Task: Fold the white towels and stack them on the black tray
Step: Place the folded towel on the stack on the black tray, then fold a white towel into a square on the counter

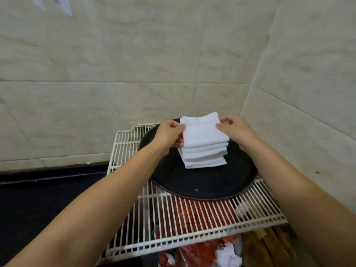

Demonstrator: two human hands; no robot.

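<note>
The left hand (169, 134) pinches the left edge of the top towel (202, 130), fingers curled around it. That folded towel sits level on the stack (204, 153), roughly six or seven towels, on the far half of the single black tray (202, 185). The right hand (236, 130) pinches the towel's right edge the same way. The towel lies squarely between the two hands, both equally near, its width running hand to hand, so I judge only letting go and squaring it remain. The tray rests on a white wire rack (192, 218).
</note>
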